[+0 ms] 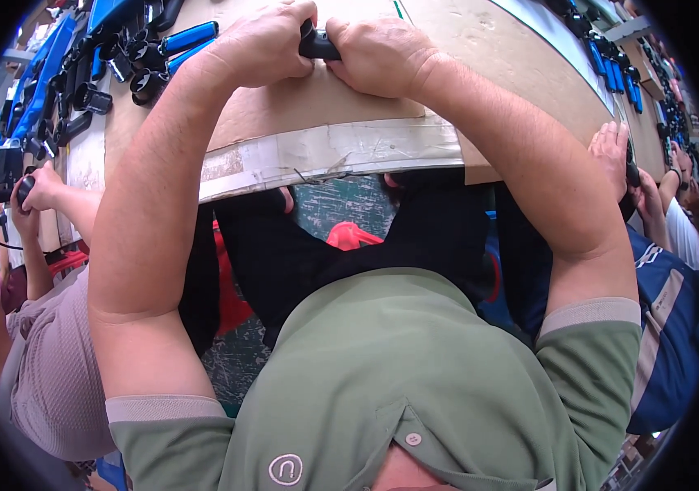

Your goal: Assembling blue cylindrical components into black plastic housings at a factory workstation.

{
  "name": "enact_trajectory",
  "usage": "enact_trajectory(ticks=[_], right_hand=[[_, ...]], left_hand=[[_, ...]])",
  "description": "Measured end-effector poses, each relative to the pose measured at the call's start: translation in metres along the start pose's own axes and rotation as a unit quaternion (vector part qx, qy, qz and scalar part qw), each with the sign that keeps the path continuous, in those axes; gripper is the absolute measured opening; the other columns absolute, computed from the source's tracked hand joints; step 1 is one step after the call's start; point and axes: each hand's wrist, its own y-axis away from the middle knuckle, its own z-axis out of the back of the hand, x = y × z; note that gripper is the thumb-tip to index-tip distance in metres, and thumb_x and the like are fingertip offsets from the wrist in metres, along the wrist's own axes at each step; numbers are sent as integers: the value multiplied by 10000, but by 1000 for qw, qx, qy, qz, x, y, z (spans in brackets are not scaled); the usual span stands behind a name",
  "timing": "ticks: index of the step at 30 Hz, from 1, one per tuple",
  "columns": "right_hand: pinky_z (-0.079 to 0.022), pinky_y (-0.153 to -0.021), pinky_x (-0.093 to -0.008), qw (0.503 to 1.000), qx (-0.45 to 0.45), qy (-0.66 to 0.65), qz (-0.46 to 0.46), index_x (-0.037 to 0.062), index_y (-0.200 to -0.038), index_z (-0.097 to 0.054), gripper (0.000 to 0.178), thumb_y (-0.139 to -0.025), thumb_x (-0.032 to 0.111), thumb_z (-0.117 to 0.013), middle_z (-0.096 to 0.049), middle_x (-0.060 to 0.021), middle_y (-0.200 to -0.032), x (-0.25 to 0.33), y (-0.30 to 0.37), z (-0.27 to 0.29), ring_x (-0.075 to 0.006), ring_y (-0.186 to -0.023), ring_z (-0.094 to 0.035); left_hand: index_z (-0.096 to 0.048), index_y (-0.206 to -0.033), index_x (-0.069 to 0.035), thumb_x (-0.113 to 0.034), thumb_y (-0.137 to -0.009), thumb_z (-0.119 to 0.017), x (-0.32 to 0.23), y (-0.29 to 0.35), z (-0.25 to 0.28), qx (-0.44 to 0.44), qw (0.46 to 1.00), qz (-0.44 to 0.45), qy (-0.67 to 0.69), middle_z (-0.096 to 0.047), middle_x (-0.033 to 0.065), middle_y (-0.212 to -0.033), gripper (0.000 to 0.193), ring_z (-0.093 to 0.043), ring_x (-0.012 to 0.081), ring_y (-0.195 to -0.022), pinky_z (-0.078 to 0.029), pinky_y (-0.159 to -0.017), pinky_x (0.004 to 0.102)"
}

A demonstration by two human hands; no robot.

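Observation:
Both of my hands meet over the cardboard-covered table point(341, 94) at the top of the view. Between them is a small, rounded black part point(317, 44) that looks like plastic. My left hand point(269, 47) is closed around its left end, fingers curled. On the other end, my right hand point(378, 56) grips with the thumb and bent fingers. My fingers cover much of the part, so its full shape and exact kind are hidden.
Blue and black tube-like parts point(190, 37) lie heaped left of my hands. More blue parts point(614, 69) lie at the far right. A worn, taped strip point(333, 150) runs along the table's near edge. Co-workers' hands point(42, 188) work close on both sides.

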Motion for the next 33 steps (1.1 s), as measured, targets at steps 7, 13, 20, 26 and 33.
enact_trajectory(ticks=[7,13,20,26,33], right_hand=[[-616,-600,-343,1000,17,-7,-2,49,-1120,-721,248,-1014,230,-588,-787,-118,-838,-3,-4,4,-243,-638,-746],[-616,-573,-335,1000,9,26,7,54,-1069,-667,190,-1058,239,-624,-757,-114,-800,-3,-3,0,-263,-598,-730],[-616,-543,-330,982,-145,115,31,61,-1027,-697,118,-994,103,-592,-758,-103,-773,-12,2,-23,-219,-624,-754],[-613,-680,-412,981,-159,108,-31,41,-1020,-704,159,-946,174,-661,-766,-170,-867,-19,-7,-37,-331,-726,-741],[-621,-574,-352,988,-95,117,27,63,-1029,-699,99,-953,79,-637,-767,-116,-803,-31,-8,-16,-245,-638,-756]], left_hand=[[-627,-1164,-35,-183,-793,-835,16,-8,-8,31,999,-13,26,-702,191,-1058,450,-651,376,-932,-561,-862,428],[-631,-1147,-29,-186,-796,-829,26,-13,-20,-48,995,-68,48,-705,180,-1026,432,-658,361,-891,-567,-823,424],[-645,-1132,-26,-192,-790,-836,34,-26,-9,91,991,15,99,-722,154,-981,425,-671,319,-848,-571,-788,405],[-654,-1125,-27,-208,-792,-851,43,-46,-7,202,950,104,213,-730,108,-912,427,-671,249,-785,-571,-753,376],[-656,-1118,-27,-218,-801,-852,38,-53,12,227,944,90,224,-720,65,-842,418,-665,205,-740,-564,-717,350]])
